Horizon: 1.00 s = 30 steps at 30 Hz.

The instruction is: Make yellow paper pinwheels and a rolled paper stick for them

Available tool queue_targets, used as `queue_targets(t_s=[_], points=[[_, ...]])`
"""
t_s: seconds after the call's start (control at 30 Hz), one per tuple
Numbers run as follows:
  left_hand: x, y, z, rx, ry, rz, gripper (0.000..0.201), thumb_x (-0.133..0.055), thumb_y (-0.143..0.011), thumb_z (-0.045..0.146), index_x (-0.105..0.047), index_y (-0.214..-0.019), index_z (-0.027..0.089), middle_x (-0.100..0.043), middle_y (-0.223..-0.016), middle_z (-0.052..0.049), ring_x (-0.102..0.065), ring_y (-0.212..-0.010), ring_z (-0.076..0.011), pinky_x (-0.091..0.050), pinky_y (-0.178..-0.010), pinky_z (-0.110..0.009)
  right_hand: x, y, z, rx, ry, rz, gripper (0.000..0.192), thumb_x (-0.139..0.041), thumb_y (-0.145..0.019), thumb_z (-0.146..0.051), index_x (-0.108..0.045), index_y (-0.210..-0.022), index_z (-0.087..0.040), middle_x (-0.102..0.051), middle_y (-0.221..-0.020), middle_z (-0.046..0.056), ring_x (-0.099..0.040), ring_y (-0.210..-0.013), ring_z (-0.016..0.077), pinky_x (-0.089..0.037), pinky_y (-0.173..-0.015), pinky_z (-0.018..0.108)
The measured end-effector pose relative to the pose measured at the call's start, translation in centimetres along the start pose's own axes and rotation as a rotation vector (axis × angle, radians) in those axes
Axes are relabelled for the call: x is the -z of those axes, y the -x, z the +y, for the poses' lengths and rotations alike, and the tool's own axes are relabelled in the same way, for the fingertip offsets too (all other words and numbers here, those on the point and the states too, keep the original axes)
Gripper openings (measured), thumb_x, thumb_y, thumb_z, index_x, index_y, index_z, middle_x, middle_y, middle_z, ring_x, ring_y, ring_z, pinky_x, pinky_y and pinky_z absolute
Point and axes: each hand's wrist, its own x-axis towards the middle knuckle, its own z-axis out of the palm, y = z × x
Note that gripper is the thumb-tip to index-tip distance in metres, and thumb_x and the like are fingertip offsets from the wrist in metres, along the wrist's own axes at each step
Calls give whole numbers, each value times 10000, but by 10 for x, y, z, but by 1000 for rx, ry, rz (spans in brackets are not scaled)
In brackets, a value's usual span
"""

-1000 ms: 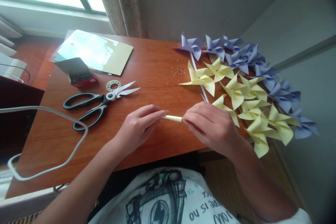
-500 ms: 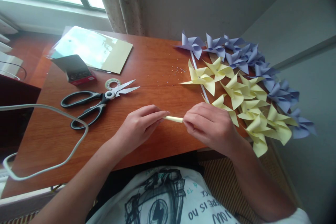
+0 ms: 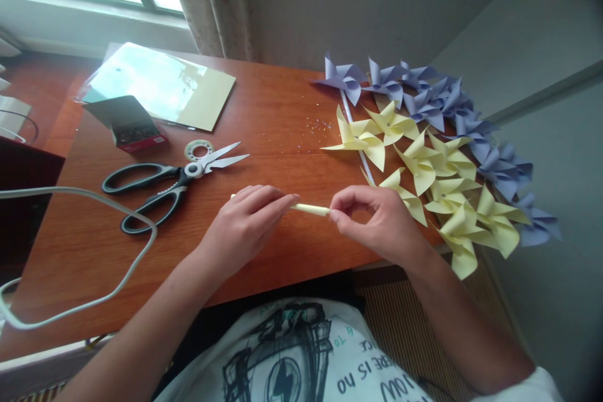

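A thin, pale yellow rolled paper stick [image 3: 311,208] is held level above the wooden table, between my two hands. My left hand [image 3: 252,217] is closed over its left part, and a small bit of the stick shows past the knuckles. At the right end, my right hand [image 3: 377,220] pinches the tip between thumb and forefinger. Just beyond my right hand lie several yellow paper pinwheels [image 3: 360,138] and, behind them, several purple paper pinwheels [image 3: 346,78].
Black-handled scissors [image 3: 181,176] lie open at the left, against a roll of tape [image 3: 198,150]. Behind are an open small box [image 3: 141,138] and a pack of paper [image 3: 207,97]. A white cable [image 3: 141,257] loops over the table's left side. Paper scraps [image 3: 318,129] dot the middle.
My right hand's fingers have shifted to a thumb-and-forefinger pinch at the stick's end. My left hand lies flatter over the stick, whose left end now shows. The view has shifted slightly.
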Motion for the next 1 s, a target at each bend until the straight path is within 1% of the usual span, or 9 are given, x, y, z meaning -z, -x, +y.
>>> queue_targets(t_s=[0.07,0.13,0.3,0.53,0.73,0.8,0.87,0.93,1.0], points=[[1,2,-1,-49,-73,5,307,-528,-973,140,-632,-1257,191,-690,-1001,-92,-632,-864,-191,-499,-810,-336,-3,-1,7,-161,-188,-30,39,-714,-792,-205,-688,-773,-184,-695,-721,-6,-636,-654,130,-522,-619,243],[2,2,0,-92,-140,9,329,-533,-965,123,-619,-1276,186,-696,-1037,-107,-637,-891,-210,-490,-817,-357,-6,-1,15,-269,-363,-65,88,-746,-779,-242,-688,-769,-177,-689,-707,-10,-623,-643,116,-509,-616,230],[6,1,2,-129,-204,10,337,-524,-967,124,-628,-1282,184,-709,-1061,-122,-653,-910,-227,-486,-817,-372,-9,0,28,-394,-645,-124,145,-789,-749,-271,-697,-774,-162,-680,-678,-15,-583,-615,92,-484,-615,217],[4,0,1,-127,-241,-26,318,-498,-977,129,-630,-1264,170,-713,-1043,-118,-646,-892,-227,-481,-808,-374,-4,2,28,-402,-629,-83,190,-819,-717,-296,-696,-767,-159,-674,-674,-10,-571,-611,98,-481,-605,228],[2,-1,0,-97,-194,-35,301,-516,-973,122,-633,-1250,144,-707,-1024,-111,-627,-884,-225,-477,-811,-366,-1,1,29,-447,-652,-134,180,-795,-750,-298,-686,-781,-159,-678,-689,-8,-576,-600,91,-471,-578,211],[2,-1,0,-43,-116,-45,283,-513,-980,132,-648,-1227,146,-701,-993,-97,-620,-856,-204,-484,-800,-341,-1,2,26,-371,-561,-129,168,-767,-791,-309,-682,-806,-165,-680,-708,-4,-592,-614,101,-488,-580,218],[2,-3,-1,26,6,-72,263,-508,-988,148,-671,-1195,148,-691,-954,-81,-618,-817,-175,-494,-763,-293,1,2,22,-213,-342,-45,118,-726,-841,-289,-683,-835,-179,-690,-751,6,-623,-661,122,-517,-608,241],[4,-4,-1,94,138,-109,251,-507,-994,167,-690,-1164,145,-682,-925,-69,-628,-787,-149,-498,-722,-244,3,4,18,35,-42,79,44,-680,-880,-225,-680,-847,-196,-702,-796,20,-645,-719,144,-542,-663,276],[6,-6,0,135,237,-143,249,-510,-998,186,-700,-1154,145,-682,-914,-60,-644,-779,-136,-496,-699,-212,7,5,14,316,210,150,70,-646,-896,-146,-675,-872,-205,-717,-837,35,-659,-777,161,-557,-733,313]])
